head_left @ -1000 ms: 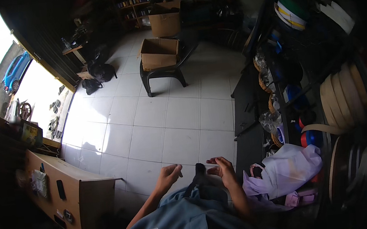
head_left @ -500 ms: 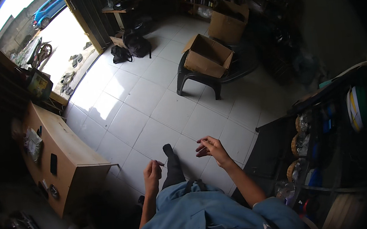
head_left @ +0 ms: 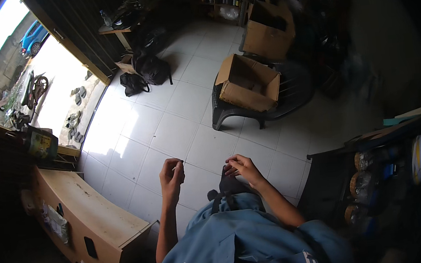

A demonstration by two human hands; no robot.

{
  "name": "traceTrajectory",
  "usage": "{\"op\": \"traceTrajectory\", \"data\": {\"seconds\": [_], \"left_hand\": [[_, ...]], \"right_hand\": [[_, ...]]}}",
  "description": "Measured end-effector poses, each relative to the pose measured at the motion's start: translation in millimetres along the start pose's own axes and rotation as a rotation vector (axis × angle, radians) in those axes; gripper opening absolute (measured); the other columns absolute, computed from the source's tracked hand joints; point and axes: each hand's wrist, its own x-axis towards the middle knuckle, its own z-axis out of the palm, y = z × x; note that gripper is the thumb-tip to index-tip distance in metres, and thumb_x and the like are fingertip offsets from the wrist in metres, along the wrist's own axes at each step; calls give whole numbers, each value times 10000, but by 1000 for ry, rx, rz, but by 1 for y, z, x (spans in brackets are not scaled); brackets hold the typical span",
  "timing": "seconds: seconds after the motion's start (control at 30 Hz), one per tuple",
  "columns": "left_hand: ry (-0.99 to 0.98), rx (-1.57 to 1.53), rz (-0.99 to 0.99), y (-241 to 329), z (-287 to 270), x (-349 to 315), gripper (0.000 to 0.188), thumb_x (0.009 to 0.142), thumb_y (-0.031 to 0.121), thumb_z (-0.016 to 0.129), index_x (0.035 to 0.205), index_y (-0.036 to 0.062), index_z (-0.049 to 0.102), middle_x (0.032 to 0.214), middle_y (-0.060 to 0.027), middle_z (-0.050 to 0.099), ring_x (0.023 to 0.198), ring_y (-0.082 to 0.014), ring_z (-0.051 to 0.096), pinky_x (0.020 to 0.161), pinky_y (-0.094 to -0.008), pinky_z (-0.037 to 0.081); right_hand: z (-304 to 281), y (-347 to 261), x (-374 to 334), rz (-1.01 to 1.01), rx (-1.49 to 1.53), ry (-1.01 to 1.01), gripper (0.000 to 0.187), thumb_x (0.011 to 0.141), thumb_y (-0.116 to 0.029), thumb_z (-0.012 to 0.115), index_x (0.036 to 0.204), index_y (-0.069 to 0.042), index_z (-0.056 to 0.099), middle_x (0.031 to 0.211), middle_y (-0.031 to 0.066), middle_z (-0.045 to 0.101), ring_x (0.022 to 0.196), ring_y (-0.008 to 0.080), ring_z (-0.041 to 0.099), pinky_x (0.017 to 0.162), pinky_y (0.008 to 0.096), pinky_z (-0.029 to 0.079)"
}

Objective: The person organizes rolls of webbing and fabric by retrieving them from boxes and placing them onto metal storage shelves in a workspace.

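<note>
My left hand (head_left: 172, 174) is raised in front of my body above the tiled floor. Its thumb and fingers are pressed together, with a small dark tip at their ends too small to name. To its right, at about the same height, my right hand (head_left: 243, 169) has its fingers bent and the thumb and forefinger drawn together. Whatever they may hold is too fine to see. A gap separates the two hands, and neither touches any furniture. Below them, my dark-trousered leg (head_left: 231, 182) shows past my blue shirt (head_left: 205, 238).
A wooden table (head_left: 98, 205) with a phone (head_left: 90, 247) stands at the left. Ahead right, a black plastic chair (head_left: 295, 90) bears an open cardboard box (head_left: 249, 84). A dark shelf rack (head_left: 327, 183) stands at the right. Black bags (head_left: 153, 70) lie near the open doorway.
I have moved forward, so the chair and table appear shifted in view. My left hand has risen; the right stays at much the same height. The leg in front has changed.
</note>
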Motion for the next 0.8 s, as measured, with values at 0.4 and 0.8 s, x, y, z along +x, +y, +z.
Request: {"op": "traceTrajectory", "data": {"seconds": [0.4,0.8], "left_hand": [[111,26,22,19,29,272,253,960,172,476,791,0,553,514,23,387,402,-45,309,376,-196,257],[11,6,-140,25,31,522,306,950,225,503,770,-13,571,506,49,348,439,-24,284,413,-210,207]], "right_hand": [[-55,-129,254,-107,-22,61,180,934,-177,500,979,-16,568,867,92,640,727,142,638,625,251,485],[-70,-206,473,-174,-222,69,172,941,-147,490,1016,-11,564,892,80,617,838,146,626,665,248,505]]}}
